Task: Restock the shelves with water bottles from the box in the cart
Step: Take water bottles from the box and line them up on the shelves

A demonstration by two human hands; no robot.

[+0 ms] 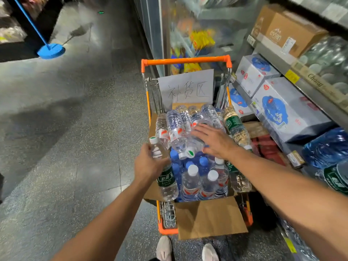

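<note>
Speckled grey stone floor [75,129] spread left of the cart [186,61], with a blue-based pole stand [50,50] far beyond it at the aisle's dark edge. Right of the cart ran the shelves [308,87], stacked with white-and-blue cartons [288,112] and a brown carton [286,31] above them. Behind the cart stood a glass-fronted cooler [188,25]. A handwritten paper sign [186,89] hung at the cart's far end. Inside the cart sat the box [209,217], flaps open, full of water bottles [192,183]. The left hand [148,166] closed its grip around a green-labelled bottle [165,178] at the box's left edge. The right hand [214,140] lay flat, fingers spread, on the heaped bottles, holding nothing.
</note>
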